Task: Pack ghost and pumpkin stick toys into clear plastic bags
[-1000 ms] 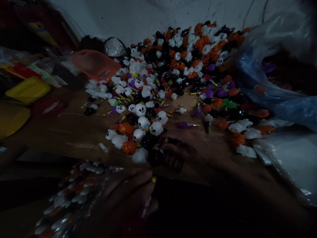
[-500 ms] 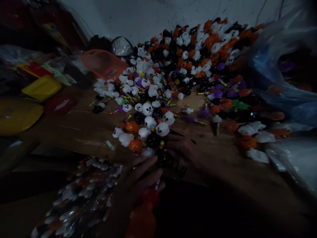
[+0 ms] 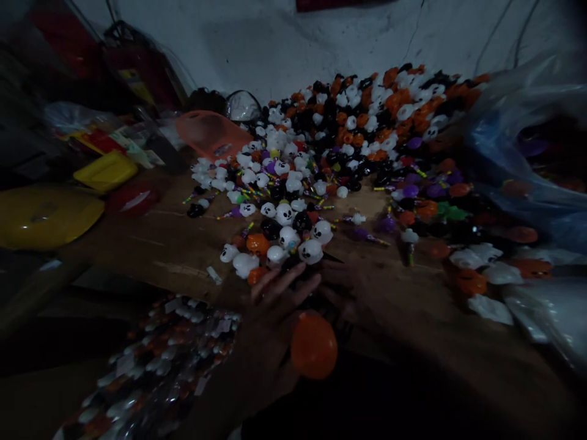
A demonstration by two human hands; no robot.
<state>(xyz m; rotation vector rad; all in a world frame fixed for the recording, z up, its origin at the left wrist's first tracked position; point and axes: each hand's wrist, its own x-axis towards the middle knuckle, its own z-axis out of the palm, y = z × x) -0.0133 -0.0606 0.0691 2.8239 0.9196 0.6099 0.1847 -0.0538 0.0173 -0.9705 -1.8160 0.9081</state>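
Note:
My left hand point(image 3: 277, 311) reaches over the front of a small group of novelty toys, its fingers stretched forward and apart. A round orange toy point(image 3: 314, 346) hangs at its thumb side, seemingly held against the palm; the grip itself is hidden. Just to the right, my right hand point(image 3: 346, 286) lies low in deep shadow, its fingers smeared and pointing toward the left hand. Between the hands are dark shapes I cannot make out. Beyond the fingertips are a white skull-faced toy point(image 3: 310, 251), an orange pumpkin toy point(image 3: 257, 244) and a white ghost-like toy point(image 3: 246, 264).
A large heap of orange, black and white toys point(image 3: 353, 122) rises against the wall. A clear plastic bag point(image 3: 504, 140) stands right, a coral basket point(image 3: 213, 131) back left, a yellow container point(image 3: 50, 215) far left. Packed toys point(image 3: 169, 360) lie below the table edge.
The view has shifted, so the table appears lower and further right. My left hand has moved forward and right over the front toys, and the orange toy has risen with it.

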